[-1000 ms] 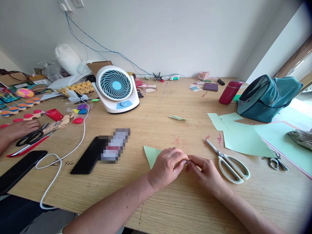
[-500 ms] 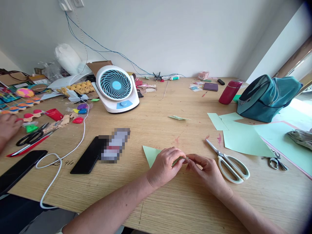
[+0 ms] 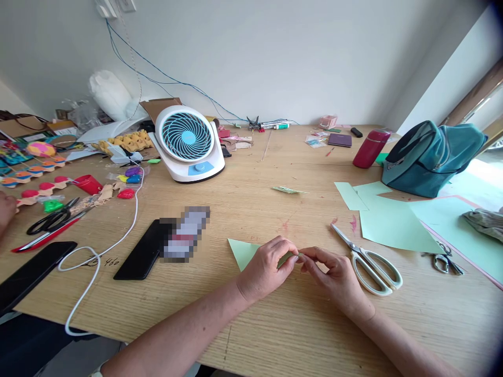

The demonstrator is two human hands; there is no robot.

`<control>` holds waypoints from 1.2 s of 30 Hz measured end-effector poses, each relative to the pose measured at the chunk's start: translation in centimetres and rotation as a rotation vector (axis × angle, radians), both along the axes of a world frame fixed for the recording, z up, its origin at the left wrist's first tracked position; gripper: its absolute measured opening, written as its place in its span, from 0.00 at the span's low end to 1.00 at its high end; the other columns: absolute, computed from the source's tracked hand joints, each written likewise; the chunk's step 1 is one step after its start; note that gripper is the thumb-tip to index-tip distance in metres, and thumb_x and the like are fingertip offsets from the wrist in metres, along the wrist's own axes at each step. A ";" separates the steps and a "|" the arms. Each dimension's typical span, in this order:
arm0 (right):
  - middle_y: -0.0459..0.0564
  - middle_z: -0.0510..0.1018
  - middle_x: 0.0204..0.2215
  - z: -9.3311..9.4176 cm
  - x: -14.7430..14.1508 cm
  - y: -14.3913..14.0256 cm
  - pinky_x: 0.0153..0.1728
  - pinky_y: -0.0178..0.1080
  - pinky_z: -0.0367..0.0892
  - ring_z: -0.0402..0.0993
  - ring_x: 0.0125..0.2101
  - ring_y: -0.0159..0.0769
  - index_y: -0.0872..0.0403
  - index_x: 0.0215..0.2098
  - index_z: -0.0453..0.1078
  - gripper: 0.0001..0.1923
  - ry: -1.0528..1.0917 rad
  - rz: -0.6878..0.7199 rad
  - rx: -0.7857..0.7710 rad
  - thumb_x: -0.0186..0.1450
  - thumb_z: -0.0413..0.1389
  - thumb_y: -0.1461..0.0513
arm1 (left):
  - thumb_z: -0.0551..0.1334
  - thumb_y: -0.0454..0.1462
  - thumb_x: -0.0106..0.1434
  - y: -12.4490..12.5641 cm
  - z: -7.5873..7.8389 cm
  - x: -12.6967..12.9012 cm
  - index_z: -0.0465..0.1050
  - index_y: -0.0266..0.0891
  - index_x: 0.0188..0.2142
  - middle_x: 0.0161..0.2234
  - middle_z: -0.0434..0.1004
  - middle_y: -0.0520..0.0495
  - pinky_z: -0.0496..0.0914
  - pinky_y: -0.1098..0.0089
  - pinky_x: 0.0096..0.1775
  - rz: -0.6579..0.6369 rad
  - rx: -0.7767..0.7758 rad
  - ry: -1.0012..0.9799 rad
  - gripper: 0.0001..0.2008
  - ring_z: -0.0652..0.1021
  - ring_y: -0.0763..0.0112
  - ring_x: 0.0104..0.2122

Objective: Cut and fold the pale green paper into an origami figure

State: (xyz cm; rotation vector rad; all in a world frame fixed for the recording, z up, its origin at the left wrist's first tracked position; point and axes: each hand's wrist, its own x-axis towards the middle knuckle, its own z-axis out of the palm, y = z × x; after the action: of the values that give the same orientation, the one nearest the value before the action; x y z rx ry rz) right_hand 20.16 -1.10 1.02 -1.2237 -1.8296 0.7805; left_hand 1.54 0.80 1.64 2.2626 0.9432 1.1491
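A light green piece of paper (image 3: 240, 251) lies on the wooden table (image 3: 275, 324) in front of me, its pointed corner sticking out to the left. My left hand (image 3: 267, 267) rests on it and pinches its right edge. My right hand (image 3: 330, 275) meets it fingertip to fingertip, pinching the same edge. Most of the paper is hidden under my hands. White-handled scissors (image 3: 369, 264) lie just right of my right hand, blades pointing away.
A small white fan (image 3: 186, 144), a black phone (image 3: 143, 248) and a white cable (image 3: 94, 267) sit to the left. Green sheets (image 3: 389, 222), small scissors (image 3: 446, 262), a red bottle (image 3: 369, 148) and a teal bag (image 3: 432, 157) are at right. Another person's hand (image 3: 6, 209) is at the far left edge.
My hands have barely shifted, still pinching the paper, whose corner slid slightly left. The other person's hand at far left has drawn back off the black scissors toward the frame edge.
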 end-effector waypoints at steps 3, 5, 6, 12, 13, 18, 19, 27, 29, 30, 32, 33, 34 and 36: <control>0.44 0.80 0.28 0.1 0.0 0.1 0.31 0.32 0.68 0.76 0.28 0.32 0.51 0.37 0.75 0.08 0.016 -0.007 0.007 0.68 0.55 0.58 | 0.57 0.29 0.64 0.0 0.1 0.0 0.67 0.40 0.36 0.34 0.74 0.49 0.70 0.70 0.40 -0.009 -0.010 -0.005 0.05 0.75 0.70 0.36; 0.44 0.80 0.28 0.3 -0.1 0.0 0.31 0.32 0.68 0.76 0.28 0.32 0.51 0.37 0.75 0.08 0.021 0.000 0.022 0.68 0.54 0.58 | 0.58 0.29 0.64 0.0 0.0 0.0 0.66 0.40 0.36 0.34 0.74 0.49 0.70 0.70 0.40 -0.017 -0.017 -0.012 0.05 0.75 0.70 0.36; 0.44 0.80 0.28 0.4 -0.1 0.0 0.31 0.32 0.68 0.76 0.28 0.32 0.51 0.37 0.75 0.09 0.020 0.003 0.033 0.68 0.54 0.58 | 0.58 0.29 0.64 0.0 0.0 0.0 0.66 0.40 0.35 0.34 0.74 0.49 0.70 0.70 0.40 -0.021 -0.020 -0.015 0.05 0.75 0.70 0.36; 0.45 0.79 0.26 0.8 -0.3 -0.2 0.31 0.33 0.68 0.75 0.27 0.33 0.52 0.34 0.74 0.10 0.015 -0.008 0.060 0.69 0.53 0.58 | 0.60 0.30 0.63 -0.1 -0.2 -0.1 0.64 0.41 0.35 0.35 0.75 0.49 0.69 0.69 0.40 -0.012 -0.023 0.029 0.06 0.75 0.69 0.36; 0.45 0.79 0.26 0.8 -0.2 -0.1 0.31 0.33 0.68 0.75 0.28 0.33 0.52 0.34 0.74 0.10 0.026 -0.013 0.052 0.69 0.53 0.58 | 0.60 0.30 0.63 0.0 -0.1 -0.1 0.64 0.41 0.35 0.34 0.75 0.50 0.68 0.68 0.40 0.002 -0.014 0.045 0.05 0.75 0.69 0.36; 0.46 0.79 0.26 0.5 0.3 0.3 0.31 0.34 0.69 0.77 0.28 0.34 0.52 0.34 0.74 0.10 0.105 -0.062 0.002 0.68 0.55 0.56 | 0.60 0.32 0.63 0.2 0.3 -0.3 0.65 0.41 0.34 0.32 0.74 0.50 0.67 0.66 0.40 0.058 -0.009 0.090 0.04 0.74 0.68 0.35; 0.46 0.79 0.26 0.4 0.5 0.5 0.31 0.34 0.70 0.77 0.28 0.34 0.52 0.35 0.74 0.10 0.119 -0.069 -0.006 0.68 0.55 0.55 | 0.60 0.31 0.63 0.3 0.3 -0.4 0.65 0.41 0.34 0.32 0.74 0.50 0.67 0.66 0.40 0.060 -0.016 0.087 0.04 0.74 0.68 0.35; 0.47 0.78 0.28 -0.2 0.5 0.7 0.32 0.38 0.72 0.76 0.28 0.36 0.52 0.42 0.71 0.11 0.173 -0.029 -0.024 0.66 0.57 0.54 | 0.58 0.29 0.64 0.2 0.7 -0.3 0.69 0.41 0.38 0.35 0.77 0.49 0.68 0.67 0.42 0.008 0.051 0.063 0.06 0.75 0.68 0.37; 0.47 0.77 0.28 -0.2 0.5 0.6 0.32 0.37 0.71 0.75 0.28 0.35 0.51 0.40 0.71 0.08 0.174 -0.002 0.008 0.67 0.57 0.56 | 0.58 0.29 0.64 0.2 0.8 -0.2 0.71 0.41 0.40 0.37 0.77 0.49 0.68 0.66 0.43 -0.006 0.066 0.070 0.08 0.75 0.68 0.38; 0.47 0.76 0.28 -0.1 0.5 0.6 0.32 0.37 0.71 0.75 0.28 0.34 0.51 0.38 0.70 0.07 0.172 0.009 0.021 0.67 0.56 0.56 | 0.58 0.29 0.64 0.1 0.9 -0.2 0.71 0.42 0.40 0.37 0.77 0.49 0.68 0.66 0.43 -0.009 0.068 0.074 0.08 0.75 0.68 0.38; 0.46 0.75 0.29 -0.1 0.5 0.6 0.32 0.37 0.70 0.74 0.29 0.34 0.51 0.36 0.70 0.06 0.161 0.029 0.032 0.68 0.56 0.57 | 0.58 0.28 0.64 0.1 0.9 -0.2 0.71 0.42 0.40 0.37 0.78 0.49 0.68 0.66 0.43 -0.010 0.068 0.084 0.09 0.75 0.68 0.38; 0.46 0.75 0.29 0.0 0.5 0.6 0.32 0.37 0.70 0.74 0.29 0.34 0.51 0.36 0.70 0.06 0.156 0.033 0.032 0.68 0.56 0.58 | 0.58 0.28 0.64 0.1 0.9 -0.2 0.72 0.41 0.40 0.36 0.78 0.49 0.68 0.66 0.43 -0.011 0.068 0.088 0.09 0.75 0.68 0.38; 0.46 0.75 0.29 0.0 0.5 0.6 0.33 0.37 0.69 0.74 0.29 0.34 0.51 0.36 0.70 0.06 0.154 0.035 0.029 0.68 0.56 0.58 | 0.58 0.27 0.64 0.1 0.8 -0.2 0.72 0.41 0.40 0.36 0.78 0.49 0.67 0.67 0.43 -0.009 0.067 0.090 0.09 0.75 0.68 0.38; 0.46 0.75 0.29 0.0 0.6 0.6 0.33 0.37 0.69 0.74 0.29 0.34 0.51 0.36 0.69 0.05 0.153 0.038 0.021 0.68 0.56 0.58 | 0.59 0.27 0.63 0.1 0.8 -0.2 0.71 0.41 0.39 0.36 0.78 0.50 0.67 0.67 0.42 -0.001 0.068 0.089 0.08 0.75 0.68 0.38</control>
State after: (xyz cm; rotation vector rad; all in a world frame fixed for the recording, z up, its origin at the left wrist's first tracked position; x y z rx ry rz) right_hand 20.77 -0.46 1.01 -1.0884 -1.7364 0.8501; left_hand 1.37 0.86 2.40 2.3863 0.9497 1.1034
